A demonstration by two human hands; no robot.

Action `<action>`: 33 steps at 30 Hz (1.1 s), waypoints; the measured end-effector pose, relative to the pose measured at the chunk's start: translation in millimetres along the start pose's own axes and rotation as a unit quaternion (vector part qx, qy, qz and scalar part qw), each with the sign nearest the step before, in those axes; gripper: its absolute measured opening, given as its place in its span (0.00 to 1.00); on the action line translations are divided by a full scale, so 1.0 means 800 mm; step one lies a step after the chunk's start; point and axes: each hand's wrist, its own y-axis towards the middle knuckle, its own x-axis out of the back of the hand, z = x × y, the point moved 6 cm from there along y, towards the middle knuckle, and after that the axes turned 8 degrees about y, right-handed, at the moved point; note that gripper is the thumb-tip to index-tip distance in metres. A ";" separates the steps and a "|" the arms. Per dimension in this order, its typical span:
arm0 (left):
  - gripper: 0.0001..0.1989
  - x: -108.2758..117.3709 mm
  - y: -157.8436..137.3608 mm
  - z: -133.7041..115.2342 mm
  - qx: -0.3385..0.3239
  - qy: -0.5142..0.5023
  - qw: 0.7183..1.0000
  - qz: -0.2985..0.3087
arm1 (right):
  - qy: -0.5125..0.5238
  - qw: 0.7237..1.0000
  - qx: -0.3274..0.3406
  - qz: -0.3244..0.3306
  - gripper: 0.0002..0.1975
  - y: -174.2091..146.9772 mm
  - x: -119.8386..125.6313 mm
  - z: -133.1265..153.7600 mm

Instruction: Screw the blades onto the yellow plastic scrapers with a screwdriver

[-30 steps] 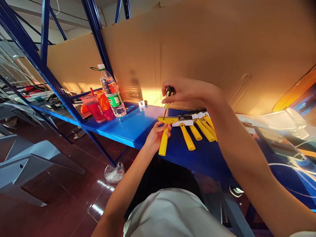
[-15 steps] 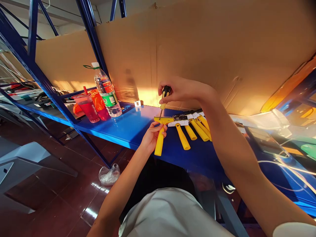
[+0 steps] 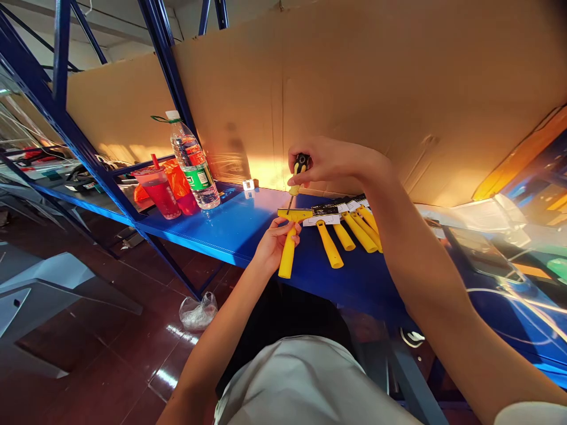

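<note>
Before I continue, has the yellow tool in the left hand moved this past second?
No, not visibly: the yellow tool keeps its spacing from the nearest yellow handle lying on the blue table.

Blue bench top (image 3: pixel 221 233), clear bottle (image 3: pixel 197 177) standing on it. Just left of bottle: red cup (image 3: pixel 162 196). Right of bottle: small white object (image 3: pixel 248 185), then yellow-handled tools (image 3: pixel 330 245).

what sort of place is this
Likely a workshop or assembly area: the right hand holds a screwdriver to a yellow-handled tool, with similar yellow handles lying on a blue bench.
</note>
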 end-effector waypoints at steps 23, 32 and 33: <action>0.20 -0.003 -0.002 -0.001 0.002 0.003 1.000 0.000 | 0.020 1.000 -0.013 0.006 0.21 0.000 -0.002 0.006; 0.19 -0.004 -0.002 0.002 0.000 -0.002 1.000 -0.001 | -0.027 0.998 -0.050 0.001 0.23 0.006 -0.003 -0.006; 0.19 -0.004 -0.001 0.002 0.001 -0.002 1.000 -0.002 | -0.034 0.998 -0.056 -0.002 0.23 0.006 -0.002 -0.007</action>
